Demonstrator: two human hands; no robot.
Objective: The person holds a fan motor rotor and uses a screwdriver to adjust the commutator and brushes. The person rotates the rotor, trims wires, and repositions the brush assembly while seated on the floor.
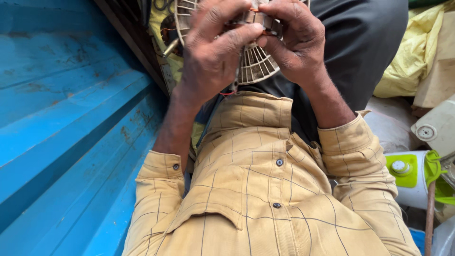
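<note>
My left hand (213, 52) and my right hand (296, 40) meet at the top of the view, both gripping a small motor part (256, 20) made of stacked metal plates with copper windings. My fingers hide most of it. Just behind it lies a round cream fan grille (253, 66) with radial ribs. A thin red wire (228, 93) hangs below my left hand. Both my forearms come out of yellow checked shirt sleeves (265, 189).
A blue ribbed metal wall (71, 118) fills the left side. Dark trousers (365, 42) cover my lap. To the right are yellow plastic sheeting (417, 52), a cream appliance housing (436, 128) and a white and green appliance (417, 175).
</note>
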